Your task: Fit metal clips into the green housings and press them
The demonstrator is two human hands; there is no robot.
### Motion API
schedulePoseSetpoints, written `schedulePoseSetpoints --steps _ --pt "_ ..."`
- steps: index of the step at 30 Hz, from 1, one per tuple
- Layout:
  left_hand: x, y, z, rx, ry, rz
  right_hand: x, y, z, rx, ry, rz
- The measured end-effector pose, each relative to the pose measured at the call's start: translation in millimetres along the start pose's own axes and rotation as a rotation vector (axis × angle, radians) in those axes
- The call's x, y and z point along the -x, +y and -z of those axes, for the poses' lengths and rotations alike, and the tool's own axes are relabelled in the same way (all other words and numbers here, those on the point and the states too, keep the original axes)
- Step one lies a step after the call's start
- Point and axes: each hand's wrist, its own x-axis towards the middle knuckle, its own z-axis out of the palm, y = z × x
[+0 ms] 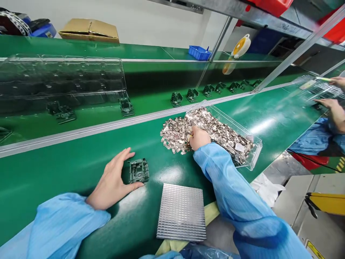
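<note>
My left hand (113,181) lies on the green table with fingers apart, thumb and forefinger cupping a small dark plastic part (139,170) without gripping it. My right hand (198,138) reaches into a heap of small shiny metal pieces (178,133) that spills from a clear plastic tray (250,158). Its fingers are curled and pinched among the pieces; what they hold is hidden. A square ribbed silver sheet (182,212) lies at the near table edge between my blue sleeves.
A conveyor strip behind carries a row of dark parts (192,95) and stacked clear blister trays (61,81). A cardboard box (90,30) and blue bin (199,52) sit farther back. Another person's hands (334,111) work at the right.
</note>
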Motion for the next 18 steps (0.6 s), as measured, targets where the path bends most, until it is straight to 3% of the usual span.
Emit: schedulePoseSetpoints --steps 7,12,15,18 --pt "-9.4 1.8 1.3 -0.009 -0.054 -0.059 -1.6 -0.9 -0.4 -0.022 0.010 -0.008" --pt "-6.5 3.7 1.8 0.078 0.029 -0.083 9.0 9.8 1.5 -0.204 0.077 -0.040" --pt "-6.6 9.5 -3.1 0.347 0.144 -0.021 23.7 19.5 8.6 -0.375 0.118 -0.080" --pt "-6.8 27.3 -11.4 0.804 0.139 0.141 52.0 27.9 19.9 -0.592 0.107 -0.099"
